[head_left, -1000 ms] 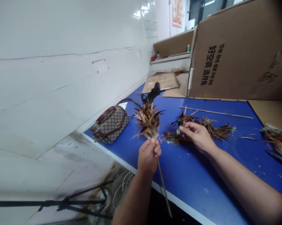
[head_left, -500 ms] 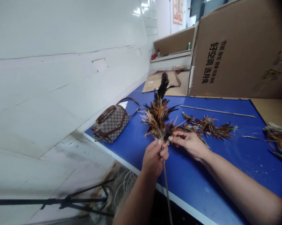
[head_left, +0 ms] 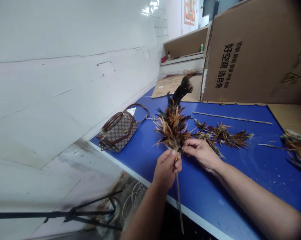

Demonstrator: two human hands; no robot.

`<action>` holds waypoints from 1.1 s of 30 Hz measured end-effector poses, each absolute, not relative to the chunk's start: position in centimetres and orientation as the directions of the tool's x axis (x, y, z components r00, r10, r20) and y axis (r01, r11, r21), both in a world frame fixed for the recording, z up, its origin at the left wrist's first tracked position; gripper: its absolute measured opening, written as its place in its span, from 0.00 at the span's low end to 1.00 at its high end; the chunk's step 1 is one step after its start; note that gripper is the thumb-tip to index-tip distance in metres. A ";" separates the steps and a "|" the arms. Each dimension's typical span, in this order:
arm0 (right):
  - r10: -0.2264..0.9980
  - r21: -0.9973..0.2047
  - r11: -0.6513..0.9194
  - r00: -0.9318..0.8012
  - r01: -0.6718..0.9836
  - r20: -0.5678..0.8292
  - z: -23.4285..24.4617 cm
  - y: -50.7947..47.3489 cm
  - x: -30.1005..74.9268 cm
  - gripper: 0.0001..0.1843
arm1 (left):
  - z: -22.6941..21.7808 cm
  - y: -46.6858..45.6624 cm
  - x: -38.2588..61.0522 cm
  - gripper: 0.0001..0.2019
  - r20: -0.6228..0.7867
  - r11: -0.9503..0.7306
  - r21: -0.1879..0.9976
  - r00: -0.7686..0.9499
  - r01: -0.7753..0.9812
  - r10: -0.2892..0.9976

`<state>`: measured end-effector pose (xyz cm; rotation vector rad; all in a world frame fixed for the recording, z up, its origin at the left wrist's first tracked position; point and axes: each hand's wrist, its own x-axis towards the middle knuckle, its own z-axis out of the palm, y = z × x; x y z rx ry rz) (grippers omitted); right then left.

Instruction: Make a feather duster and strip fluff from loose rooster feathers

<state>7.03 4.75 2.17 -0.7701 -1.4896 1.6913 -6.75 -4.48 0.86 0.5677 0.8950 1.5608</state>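
Furthest to the left of our left hand (head_left: 167,166), well apart from it, a patterned handbag (head_left: 119,131) lies on the blue table (head_left: 240,186) near its edge. Our left hand itself is closed in a fist around a thin stick (head_left: 179,203), which runs down past the table edge below the hand, and just above that fist rises a feather duster head (head_left: 172,125), brown and orange with a dark plume at the top. Immediately right of the fist, our right hand (head_left: 202,154) has its fingers pressed together, pinching the lowest feathers where they meet the stick. Beyond the right hand, a loose pile of feathers (head_left: 221,135) lies on the table, and farther back a bare stick (head_left: 231,118) rests in front of a large cardboard box (head_left: 255,56). We judge the weak point to be that pinch: if the right fingers slacken, the bottom feathers could slide down or fan out unevenly. A loose left fist could likewise let the stick twist, and a careless forearm might scatter the pile.
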 end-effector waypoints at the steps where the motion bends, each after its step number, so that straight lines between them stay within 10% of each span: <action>1: 0.837 -0.989 -0.051 -0.547 -0.140 0.034 2.1 4.7 7.0 0.17 | 0.8 -4.4 -6.7 0.17 -0.124 -0.019 0.809 -0.203 -0.587 0.971; 19: 0.844 -0.987 -0.033 -0.534 -0.157 0.057 2.0 4.2 6.5 0.12 | 0.5 -4.4 -6.4 0.15 -0.059 -0.070 0.854 -0.229 -0.515 0.972; 33: 0.815 -1.000 0.022 -0.579 -0.005 0.021 3.5 4.8 13.0 0.12 | 3.6 -3.0 -3.8 0.18 -0.073 0.119 0.914 0.132 -0.388 0.989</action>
